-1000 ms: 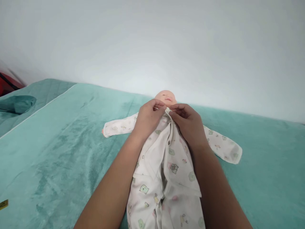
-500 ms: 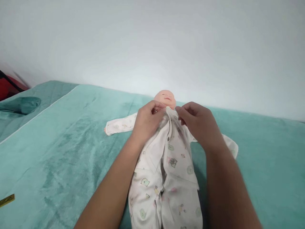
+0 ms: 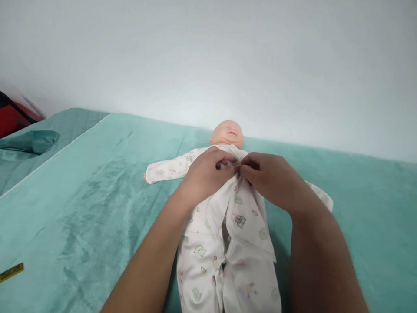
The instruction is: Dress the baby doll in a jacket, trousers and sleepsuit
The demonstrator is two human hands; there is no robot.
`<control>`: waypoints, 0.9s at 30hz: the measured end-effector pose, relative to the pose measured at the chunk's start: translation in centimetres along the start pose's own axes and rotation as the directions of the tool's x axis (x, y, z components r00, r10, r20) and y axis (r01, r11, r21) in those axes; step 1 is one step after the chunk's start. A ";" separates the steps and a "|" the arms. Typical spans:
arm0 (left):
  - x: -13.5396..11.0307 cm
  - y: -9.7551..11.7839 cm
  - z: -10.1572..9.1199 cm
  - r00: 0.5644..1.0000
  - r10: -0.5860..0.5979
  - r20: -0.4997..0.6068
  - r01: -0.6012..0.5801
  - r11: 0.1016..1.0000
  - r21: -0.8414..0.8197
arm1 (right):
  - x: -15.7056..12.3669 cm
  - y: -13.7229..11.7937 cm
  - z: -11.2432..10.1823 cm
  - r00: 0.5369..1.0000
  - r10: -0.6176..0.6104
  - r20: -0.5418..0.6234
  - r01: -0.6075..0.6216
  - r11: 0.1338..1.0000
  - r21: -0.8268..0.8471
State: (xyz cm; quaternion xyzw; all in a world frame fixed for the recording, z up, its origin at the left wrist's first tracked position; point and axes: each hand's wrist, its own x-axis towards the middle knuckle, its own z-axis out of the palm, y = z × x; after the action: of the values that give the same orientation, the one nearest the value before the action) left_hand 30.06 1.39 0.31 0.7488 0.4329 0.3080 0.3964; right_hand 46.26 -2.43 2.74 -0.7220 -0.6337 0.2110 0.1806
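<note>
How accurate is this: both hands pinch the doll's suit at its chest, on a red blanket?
The blanket is teal, not red, per the head view. The left hand and right hand do pinch the suit on the doll at its chest.

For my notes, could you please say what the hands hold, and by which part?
Left hand and right hand pinch the sleepsuit by its front edges, at the chest.

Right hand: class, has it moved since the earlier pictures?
Yes. The right hand has slid from just under the doll's head down towards the person, onto the chest of the sleepsuit.
</note>
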 end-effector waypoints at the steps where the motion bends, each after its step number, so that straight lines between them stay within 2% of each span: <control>1: 0.1 0.1 0.1 1.000 -0.007 -0.001 0.007 1.000 0.018 | 0.1 0.1 0.0 1.000 -0.003 0.006 0.003 1.000 0.014; 4: 0.4 0.3 0.4 0.999 -0.045 -0.027 0.046 0.998 0.032 | 0.2 0.5 -0.1 1.000 -0.009 0.022 0.008 0.999 0.042; 10: 0.3 0.5 0.4 0.986 -0.146 -0.081 0.138 0.986 -0.095 | -0.8 -0.3 -0.7 1.000 0.021 -0.018 -0.020 0.999 0.028; 17: 0.1 0.1 1.1 0.987 -0.070 -0.148 0.044 0.985 -0.168 | -0.5 -0.5 -0.2 1.000 -0.017 -0.014 0.016 1.000 -0.018; 22: 0.3 -0.2 0.9 0.991 -0.045 -0.128 0.012 0.970 -0.243 | 0.1 0.5 -0.4 1.000 0.019 0.008 -0.020 0.995 0.103; 27: 0.5 -0.5 0.5 0.988 -0.089 -0.123 0.042 0.939 -0.341 | -0.2 0.6 -1.1 0.998 0.060 0.023 -0.063 0.979 0.196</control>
State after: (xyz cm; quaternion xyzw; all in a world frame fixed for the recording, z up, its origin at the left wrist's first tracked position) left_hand 30.43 1.83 -0.30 0.6321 0.4243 0.4148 0.4984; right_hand 47.35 -2.66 3.36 -0.7182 -0.5885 0.2840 0.2391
